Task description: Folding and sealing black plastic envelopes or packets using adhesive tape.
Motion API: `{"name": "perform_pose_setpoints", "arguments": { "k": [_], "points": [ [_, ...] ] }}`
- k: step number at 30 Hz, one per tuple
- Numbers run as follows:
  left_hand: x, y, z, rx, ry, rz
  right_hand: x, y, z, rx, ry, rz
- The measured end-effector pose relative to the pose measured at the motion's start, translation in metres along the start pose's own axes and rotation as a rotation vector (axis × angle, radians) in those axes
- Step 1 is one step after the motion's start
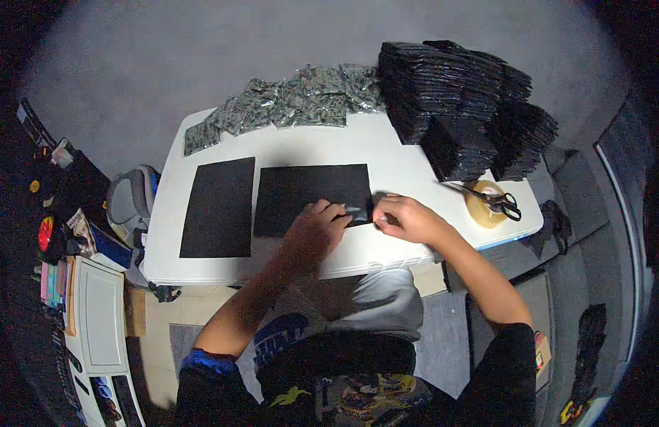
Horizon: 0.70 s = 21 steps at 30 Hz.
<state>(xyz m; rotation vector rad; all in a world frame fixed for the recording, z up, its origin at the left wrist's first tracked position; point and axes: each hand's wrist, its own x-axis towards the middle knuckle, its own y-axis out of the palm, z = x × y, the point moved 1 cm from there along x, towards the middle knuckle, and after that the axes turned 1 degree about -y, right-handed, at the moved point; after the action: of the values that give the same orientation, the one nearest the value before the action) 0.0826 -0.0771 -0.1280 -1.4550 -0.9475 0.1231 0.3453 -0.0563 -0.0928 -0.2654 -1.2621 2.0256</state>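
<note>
A black rectangular sheet or flat bag (308, 186) lies in front of me on the white table. Over its near right part my left hand (315, 231) rests with curled fingers, beside a small shiny patch (358, 212) on the black surface. My right hand (409, 218) is closed in a pinch just off the sheet's right edge; what sits between its fingertips is too small to name. To the left lies a second flat black piece (218, 208), apart from the first.
Patterned clear-wrapped packets (301, 99) line the table's far edge. Tall stacks of shiny black packages (443, 92) stand at the far right. A roll of clear tape (479, 212) with black-handled scissors (506, 205) on it lies near the right edge. A grey chair (129, 196) stands left.
</note>
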Motion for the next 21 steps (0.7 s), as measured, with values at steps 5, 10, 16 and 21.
{"name": "perform_pose_setpoints", "arguments": {
  "k": [5,10,16,21],
  "points": [
    [0.004,0.009,0.006,0.011,0.009,0.042,0.004,0.000,0.022,-0.170,-0.264,-0.272],
    [0.000,0.001,0.003,0.013,0.048,0.045,0.000,0.014,0.005,-0.252,-0.229,-0.101],
    [-0.018,0.003,0.012,-0.024,-0.005,0.004,-0.001,0.023,0.001,-0.304,-0.214,-0.165],
    [-0.024,-0.012,0.018,-0.129,0.018,-0.066,0.002,0.017,0.014,-0.225,-0.056,-0.129]
  ]
}}
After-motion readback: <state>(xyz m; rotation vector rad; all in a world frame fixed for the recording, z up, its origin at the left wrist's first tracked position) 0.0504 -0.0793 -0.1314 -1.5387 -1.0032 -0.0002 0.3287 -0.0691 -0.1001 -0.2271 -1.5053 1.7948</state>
